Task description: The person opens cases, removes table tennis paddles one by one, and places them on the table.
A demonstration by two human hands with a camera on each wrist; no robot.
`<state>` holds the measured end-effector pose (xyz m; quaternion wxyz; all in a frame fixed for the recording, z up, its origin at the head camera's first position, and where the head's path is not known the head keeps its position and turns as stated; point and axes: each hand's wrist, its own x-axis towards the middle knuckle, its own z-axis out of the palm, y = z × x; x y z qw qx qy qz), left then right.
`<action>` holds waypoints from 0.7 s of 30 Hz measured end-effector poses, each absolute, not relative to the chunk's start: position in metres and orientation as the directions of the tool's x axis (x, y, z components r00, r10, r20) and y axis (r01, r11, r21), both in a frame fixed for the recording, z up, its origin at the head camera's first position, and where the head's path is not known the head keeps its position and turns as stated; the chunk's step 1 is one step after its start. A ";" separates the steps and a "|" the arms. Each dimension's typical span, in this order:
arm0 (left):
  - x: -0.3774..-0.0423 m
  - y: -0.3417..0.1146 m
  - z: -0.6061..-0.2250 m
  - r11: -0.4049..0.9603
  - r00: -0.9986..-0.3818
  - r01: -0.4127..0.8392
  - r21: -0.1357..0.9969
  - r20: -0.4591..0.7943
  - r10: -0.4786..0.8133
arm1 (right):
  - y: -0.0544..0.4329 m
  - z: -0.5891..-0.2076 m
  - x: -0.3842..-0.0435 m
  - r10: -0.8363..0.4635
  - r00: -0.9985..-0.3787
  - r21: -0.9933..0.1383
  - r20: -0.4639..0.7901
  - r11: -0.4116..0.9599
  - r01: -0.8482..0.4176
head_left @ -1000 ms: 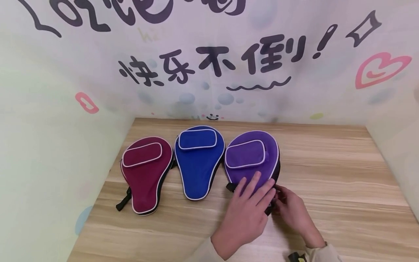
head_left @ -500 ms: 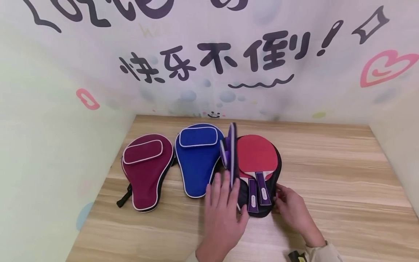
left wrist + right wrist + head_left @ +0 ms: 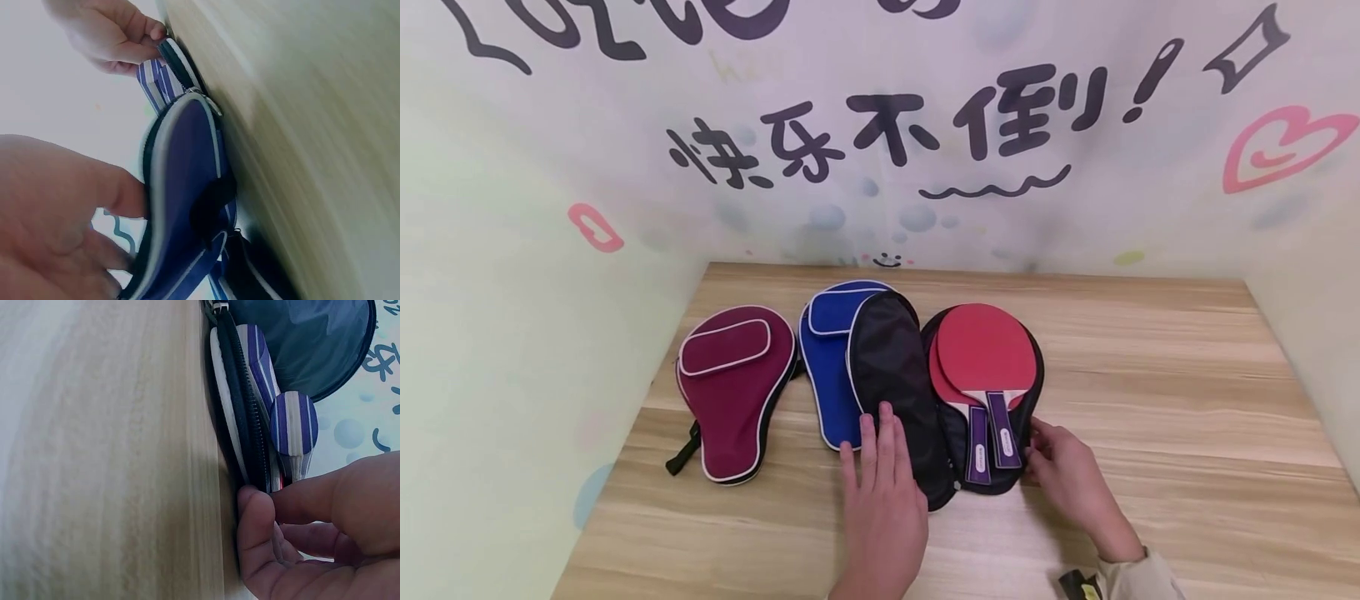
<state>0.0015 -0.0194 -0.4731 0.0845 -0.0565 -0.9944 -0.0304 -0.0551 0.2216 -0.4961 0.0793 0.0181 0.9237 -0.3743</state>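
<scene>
A purple table tennis paddle case lies unzipped, its cover (image 3: 891, 358) folded leftward with the black lining facing up. My left hand (image 3: 882, 512) rests on that cover with straight fingers; its fingertips touch the rim in the left wrist view. In the case's right half (image 3: 1037, 383) lie two red paddles, a top paddle (image 3: 985, 346) overlapping a lower paddle (image 3: 942, 371), handles toward me. My right hand (image 3: 1067, 471) pinches the zippered edge (image 3: 250, 437) of this half between thumb and fingers. The striped handle ends (image 3: 294, 425) stick up just beside it.
A blue paddle case (image 3: 827, 375) lies partly under the folded cover. To its left is a maroon paddle case (image 3: 730, 392) with a black strap (image 3: 682, 454). Behind the wooden table (image 3: 1150, 375) stands a printed wall (image 3: 1075, 233).
The purple cover has swung up and over to the left, onto the blue case, uncovering the paddles. My left hand moved left with it. My right hand stays at the case's right edge.
</scene>
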 end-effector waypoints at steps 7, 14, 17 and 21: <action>-0.002 -0.014 -0.467 0.995 -0.991 0.098 -0.014 0.086 0.099 | 0.220 -0.497 -0.055 -0.028 -0.984 -0.702 -0.175 0.705 0.105; -0.008 -0.024 -0.470 1.000 -0.999 0.007 0.023 0.043 0.006 | 0.220 -0.496 -0.053 -0.022 -0.987 -0.685 -0.158 0.722 0.094; -0.011 -0.031 -0.476 1.000 -0.999 0.017 0.025 0.047 0.016 | 0.221 -0.495 -0.052 -0.017 -0.988 -0.688 -0.154 0.720 0.095; -0.015 -0.036 -0.479 0.999 -0.998 0.032 0.023 0.051 0.031 | 0.221 -0.497 -0.053 -0.008 -0.984 -0.709 -0.180 0.694 0.124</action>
